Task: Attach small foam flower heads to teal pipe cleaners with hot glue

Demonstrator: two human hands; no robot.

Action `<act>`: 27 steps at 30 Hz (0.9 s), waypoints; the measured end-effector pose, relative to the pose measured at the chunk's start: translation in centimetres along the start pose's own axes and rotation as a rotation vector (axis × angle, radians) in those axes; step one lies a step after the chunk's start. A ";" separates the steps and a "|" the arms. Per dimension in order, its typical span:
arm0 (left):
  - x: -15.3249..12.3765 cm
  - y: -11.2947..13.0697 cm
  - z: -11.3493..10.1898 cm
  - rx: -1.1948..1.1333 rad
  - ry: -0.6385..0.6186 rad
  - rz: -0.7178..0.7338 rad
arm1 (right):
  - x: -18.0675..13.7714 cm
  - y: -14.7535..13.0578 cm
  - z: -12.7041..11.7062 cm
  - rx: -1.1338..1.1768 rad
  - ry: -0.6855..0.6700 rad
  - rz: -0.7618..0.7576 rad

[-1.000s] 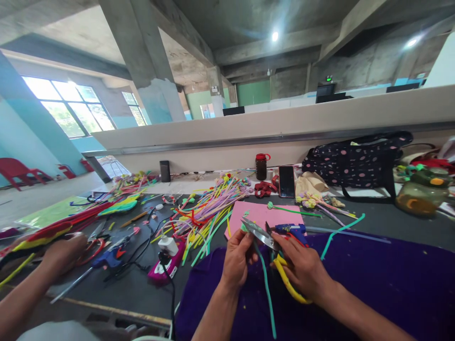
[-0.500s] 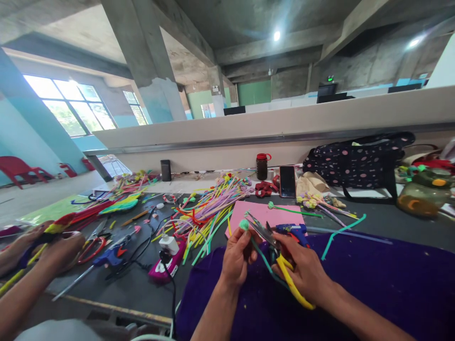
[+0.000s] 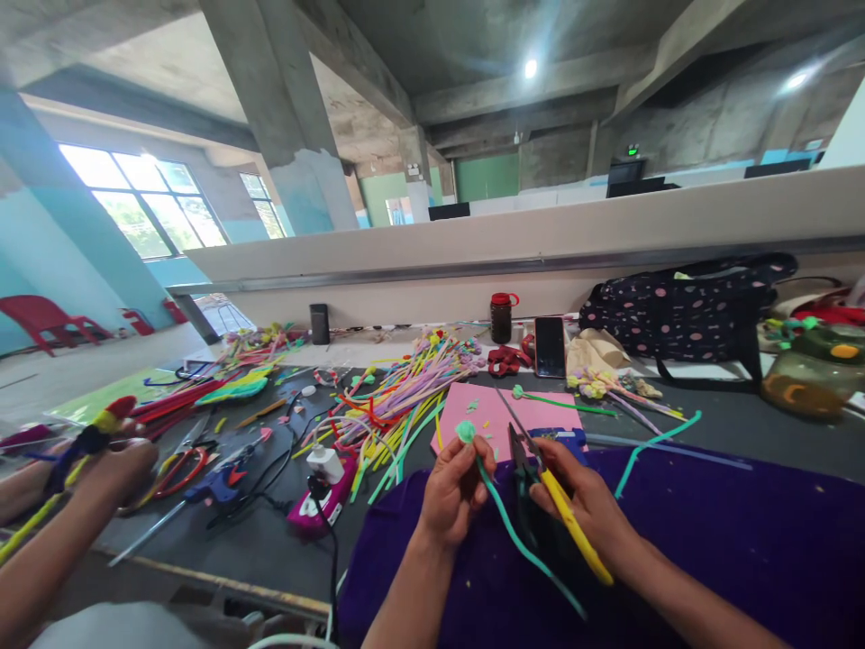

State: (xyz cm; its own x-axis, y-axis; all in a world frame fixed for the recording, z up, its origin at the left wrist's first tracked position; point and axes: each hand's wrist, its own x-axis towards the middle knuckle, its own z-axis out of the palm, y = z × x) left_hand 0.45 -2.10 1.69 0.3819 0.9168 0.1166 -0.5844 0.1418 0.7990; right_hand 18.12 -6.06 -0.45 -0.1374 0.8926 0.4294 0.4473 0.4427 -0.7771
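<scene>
My left hand (image 3: pixel 454 487) pinches a green pipe cleaner (image 3: pixel 517 532) just below its small fuzzy ball (image 3: pixel 466 432). The rest of the stem hangs down to the right over the dark purple cloth (image 3: pixel 709 541). In my right hand (image 3: pixel 574 491) is a pair of yellow-handled scissors (image 3: pixel 564 518), the blades apart and pointing up and left, away from the green ball. A dark jaw-like part shows beside the blades; whether it belongs to the scissors I cannot tell. Green snippets lie on the pink sheet (image 3: pixel 452 410) behind my hands.
Pipe cleaners (image 3: pixel 425 379) lie heaped left of the pink sheet. A blue glue gun (image 3: pixel 560 439) rests behind my right hand, another glue gun (image 3: pixel 216 482) farther left. A purple power strip (image 3: pixel 324 505) stands nearby. Another person's hands (image 3: pixel 114 469) hold a pipe-cleaner piece at far left.
The scissors have drawn back to the right, away from the green ball. The green stem now hangs longer in view, and snippets show on the pink sheet.
</scene>
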 end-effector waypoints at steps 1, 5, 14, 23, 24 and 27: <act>0.0 0.0 -0.1 -0.024 -0.022 -0.002 | 0.1 0.0 0.0 0.035 -0.003 -0.003; 0.1 -0.1 -0.4 -0.069 -0.079 -0.008 | 0.0 0.2 0.3 0.034 -0.026 -0.009; 0.0 -0.1 -0.2 0.026 0.046 -0.046 | -0.7 -0.3 0.1 -0.291 0.030 -0.125; 0.0 -0.6 0.6 0.179 0.133 0.038 | -0.6 0.2 -0.1 -0.451 0.065 -0.250; 0.0 -0.6 0.7 0.202 0.141 0.061 | -0.6 0.2 -0.2 -0.423 0.057 -0.228; -0.1 -0.6 0.8 0.330 0.177 0.108 | -0.3 0.5 -0.3 -0.244 0.040 -0.101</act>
State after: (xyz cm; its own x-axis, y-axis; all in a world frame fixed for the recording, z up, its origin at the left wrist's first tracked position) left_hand 1.35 -2.57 1.63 0.1847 0.9741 0.1304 -0.3415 -0.0608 0.9379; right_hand 18.70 -6.11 -0.81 -0.1595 0.8388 0.5206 0.6333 0.4915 -0.5978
